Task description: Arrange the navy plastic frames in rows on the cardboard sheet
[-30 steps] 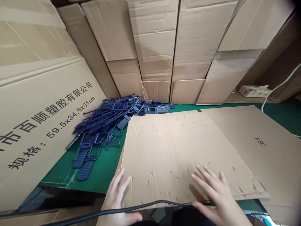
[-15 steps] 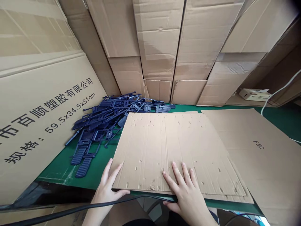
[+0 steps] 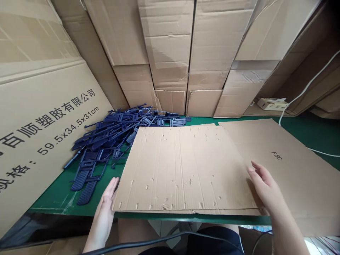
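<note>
A flat cardboard sheet (image 3: 180, 159), dotted with small dents and punctures, lies on the green table before me, with another layer's edge showing under it. My left hand (image 3: 104, 209) stands on edge against its left side, fingers stretched out and holding nothing. At the opposite side is my right hand (image 3: 267, 186), fingers extended and slightly curved beside the sheet's right edge; part of its fingers is hidden. To the left rests a heap of dark blue ribbed plastic parts (image 3: 114, 131).
A larger cardboard piece marked FSC (image 3: 297, 170) lies to the right. Cardboard panels (image 3: 170, 53) wall the back, and a printed carton (image 3: 53, 109) leans at the left. A small tissue box (image 3: 272, 104) sits back right. A black cable (image 3: 148, 242) crosses below the table edge.
My right hand has moved from the sheet's front middle to its right side. My left hand has shifted off the front corner onto the left edge. The view has turned slightly right.
</note>
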A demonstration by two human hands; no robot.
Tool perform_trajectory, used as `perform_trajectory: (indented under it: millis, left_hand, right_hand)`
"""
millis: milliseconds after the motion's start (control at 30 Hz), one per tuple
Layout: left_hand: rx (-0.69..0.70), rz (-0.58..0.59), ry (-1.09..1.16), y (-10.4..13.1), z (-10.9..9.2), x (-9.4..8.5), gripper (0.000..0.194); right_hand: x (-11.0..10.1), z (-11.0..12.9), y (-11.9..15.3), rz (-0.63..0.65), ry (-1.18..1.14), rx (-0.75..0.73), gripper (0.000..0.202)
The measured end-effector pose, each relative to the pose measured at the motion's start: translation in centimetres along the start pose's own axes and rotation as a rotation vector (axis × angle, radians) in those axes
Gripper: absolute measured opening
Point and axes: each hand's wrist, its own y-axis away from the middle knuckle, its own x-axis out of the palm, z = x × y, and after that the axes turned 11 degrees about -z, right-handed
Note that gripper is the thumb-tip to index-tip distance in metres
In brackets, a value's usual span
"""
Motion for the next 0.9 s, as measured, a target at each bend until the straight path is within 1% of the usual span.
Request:
perform_trajectory:
  millis: [33,100,200,333,400,500,600,733,800,833,900]
  left_hand:
    - [-0.063,-0.020,0.008,-0.2,-0.3,0.2,0.080]
    - [-0.147,-0.029,0.023,-0.5,-0.7,0.5,0.075]
    - [-0.210,-0.007,0.070,-0.8,-1.0,0.8,0.075]
    - [-0.195,-0.017,0.070,-0.6,-1.2,1.2,0.067]
    - [-0.175,-0.026,0.049,-0.6,-1.4,1.3,0.067]
    - [-0.149,-0.049,0.038,-1.0,-1.5,1.0,0.068]
    - [-0.147,-0.085,0.045,-1.3,-1.4,0.5,0.063]
    - [-0.144,-0.136,0.024,-1.5,-1.1,0.2,0.051]
    - [-0.136,-0.169,-0.007,-1.4,-1.0,0.3,0.050]
    - [-0.132,-0.188,-0.018,-1.5,-1.0,0.5,0.051]
    - [-0.124,-0.224,-0.020,-1.5,-1.1,0.9,0.055]
  right_hand:
    - [-0.2,-0.4,-0.9,0.039,0.001,0.051,0.061]
    - [-0.2,-0.5,-1.6,0.115,-0.057,0.123,0.061]
    - [-0.2,0.2,-1.3,0.124,-0.177,0.192,0.053]
    - [-0.1,0.7,-0.9,0.145,-0.243,0.269,0.050]
    - [0.1,0.6,-1.0,0.182,-0.259,0.272,0.052]
    - [0.5,0.3,-0.8,0.249,-0.300,0.278,0.059]
    - [0.9,0.2,-0.4,0.299,-0.366,0.296,0.064]
    - [1.2,-0.3,0.0,0.317,-0.416,0.264,0.068]
    - [1.3,-0.6,0.1,0.317,-0.397,0.213,0.069]
    - [1.4,-0.7,0.2,0.301,-0.344,0.161,0.069]
    - [1.5,-0.8,0.4,0.241,-0.143,0.028,0.066]
